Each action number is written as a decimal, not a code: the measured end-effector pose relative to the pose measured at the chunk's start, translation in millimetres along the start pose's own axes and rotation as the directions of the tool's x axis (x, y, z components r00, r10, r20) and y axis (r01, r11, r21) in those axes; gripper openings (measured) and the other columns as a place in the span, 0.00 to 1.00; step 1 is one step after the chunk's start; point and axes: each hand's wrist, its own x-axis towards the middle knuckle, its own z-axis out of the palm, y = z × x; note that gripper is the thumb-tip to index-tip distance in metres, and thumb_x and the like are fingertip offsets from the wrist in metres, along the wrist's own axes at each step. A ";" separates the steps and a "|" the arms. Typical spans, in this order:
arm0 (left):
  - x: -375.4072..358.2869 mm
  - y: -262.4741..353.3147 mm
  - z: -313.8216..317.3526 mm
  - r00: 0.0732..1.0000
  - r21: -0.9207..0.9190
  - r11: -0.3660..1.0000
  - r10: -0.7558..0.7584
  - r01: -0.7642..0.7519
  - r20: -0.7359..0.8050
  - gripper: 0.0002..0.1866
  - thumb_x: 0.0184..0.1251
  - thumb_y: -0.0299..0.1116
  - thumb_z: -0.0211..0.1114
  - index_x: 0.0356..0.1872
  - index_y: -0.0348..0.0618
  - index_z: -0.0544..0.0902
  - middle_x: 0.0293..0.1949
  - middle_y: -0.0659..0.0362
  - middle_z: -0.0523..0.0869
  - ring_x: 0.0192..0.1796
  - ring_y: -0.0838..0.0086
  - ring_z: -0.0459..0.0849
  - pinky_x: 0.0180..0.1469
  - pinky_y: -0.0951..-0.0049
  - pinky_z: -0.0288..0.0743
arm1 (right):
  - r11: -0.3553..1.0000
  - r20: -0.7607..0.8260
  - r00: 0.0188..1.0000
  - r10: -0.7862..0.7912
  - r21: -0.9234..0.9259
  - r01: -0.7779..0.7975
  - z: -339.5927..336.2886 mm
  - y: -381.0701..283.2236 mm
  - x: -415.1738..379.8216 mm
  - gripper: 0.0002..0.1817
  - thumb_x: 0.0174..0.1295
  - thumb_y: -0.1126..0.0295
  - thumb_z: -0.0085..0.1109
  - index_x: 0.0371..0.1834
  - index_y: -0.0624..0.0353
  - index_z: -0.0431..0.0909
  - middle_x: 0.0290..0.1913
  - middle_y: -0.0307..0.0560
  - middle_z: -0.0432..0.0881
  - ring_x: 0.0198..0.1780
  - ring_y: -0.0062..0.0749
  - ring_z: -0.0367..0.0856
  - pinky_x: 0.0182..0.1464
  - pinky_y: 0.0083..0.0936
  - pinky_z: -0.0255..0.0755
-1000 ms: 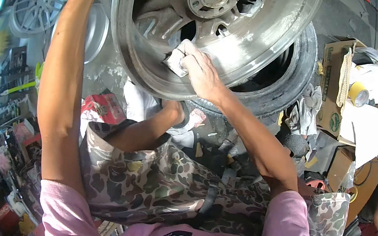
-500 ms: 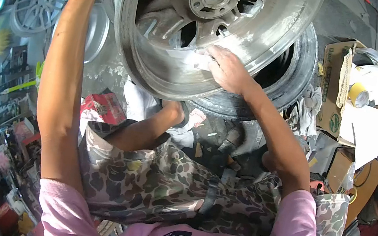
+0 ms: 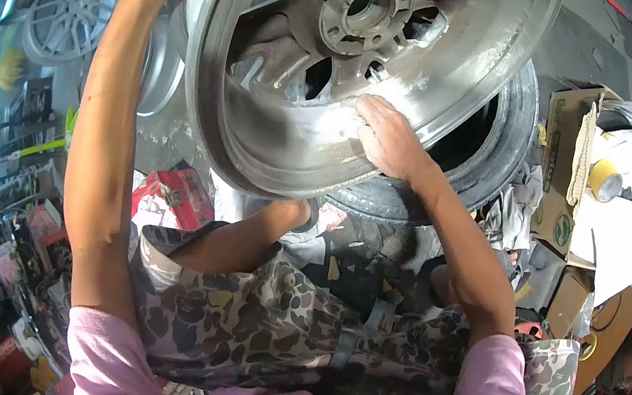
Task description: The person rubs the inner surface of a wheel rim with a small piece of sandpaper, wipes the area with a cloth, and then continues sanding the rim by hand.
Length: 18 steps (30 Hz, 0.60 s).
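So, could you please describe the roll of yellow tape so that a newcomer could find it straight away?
Start at the big alloy wheel under the right hand, then look right to the open cardboard box. The tape sits on top among white papers; it is the only round yellow ring there.

— What is seen around the cardboard box point(image 3: 562, 166)?
— A yellow tape roll point(image 3: 605, 180) is set inside it; a red can point(image 3: 172, 191) is seen far to its left, a silver wheel point(image 3: 73, 6) beyond that.
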 end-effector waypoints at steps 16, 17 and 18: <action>22.9 -27.9 -4.1 0.998 0.008 1.000 -0.005 0.004 0.068 0.36 0.80 0.61 0.56 0.35 0.32 0.91 0.26 0.60 0.87 0.32 0.79 0.80 0.38 0.73 0.74 | 0.966 0.009 0.993 0.118 0.232 -0.117 5.7 -1.4 9.3 0.11 0.61 0.73 0.57 0.45 0.63 0.73 0.42 0.61 0.77 0.47 0.61 0.78 0.51 0.48 0.74; 22.1 -27.5 -4.4 0.998 0.010 1.000 0.004 -0.004 0.066 0.35 0.80 0.61 0.56 0.36 0.32 0.91 0.26 0.60 0.87 0.32 0.79 0.80 0.38 0.73 0.74 | 0.959 0.043 0.984 0.172 0.221 -0.178 -1.9 7.1 8.7 0.11 0.60 0.73 0.58 0.45 0.63 0.73 0.42 0.61 0.76 0.47 0.61 0.78 0.50 0.48 0.74; 20.9 -26.3 -4.4 0.998 0.016 1.000 0.020 -0.021 0.059 0.35 0.80 0.61 0.56 0.36 0.32 0.91 0.26 0.60 0.87 0.32 0.79 0.80 0.38 0.73 0.74 | 0.960 0.050 0.984 0.169 0.216 -0.175 -8.0 14.7 6.9 0.11 0.60 0.73 0.58 0.45 0.63 0.73 0.42 0.61 0.76 0.47 0.61 0.78 0.50 0.48 0.74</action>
